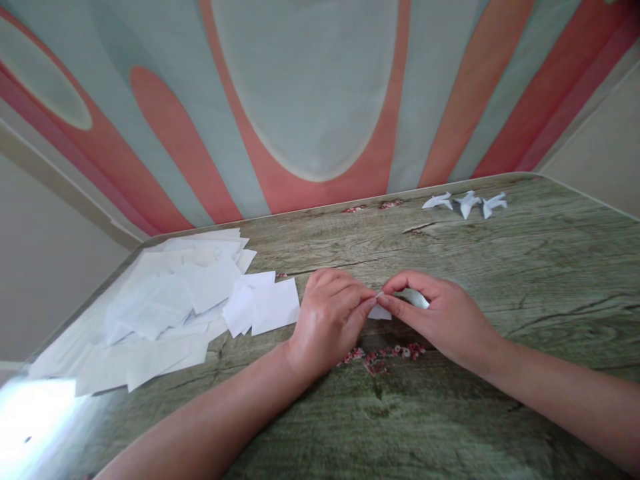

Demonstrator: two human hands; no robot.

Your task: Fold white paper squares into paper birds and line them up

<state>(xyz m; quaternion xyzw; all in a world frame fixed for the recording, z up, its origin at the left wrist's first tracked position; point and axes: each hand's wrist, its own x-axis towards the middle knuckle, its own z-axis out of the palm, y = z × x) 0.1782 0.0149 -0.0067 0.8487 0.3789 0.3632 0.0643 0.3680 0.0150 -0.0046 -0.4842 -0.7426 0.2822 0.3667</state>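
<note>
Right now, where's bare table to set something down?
Greenish wood-grain tabletop is bare between three folded white paper figures and the right forearm, and between both forearms. Crowded: left, under heaped white paper sheets; small white paper squares beside the left hand.

Three origami birds (467, 204) are resting near the desk's (555, 280) far right corner. One left hand (330, 313) and one right hand (453, 323) are pinching one paper piece (381, 313). Along the left edge, uncountable sheets (213, 283) are overlapping beside at least three squares (277, 308).
</note>
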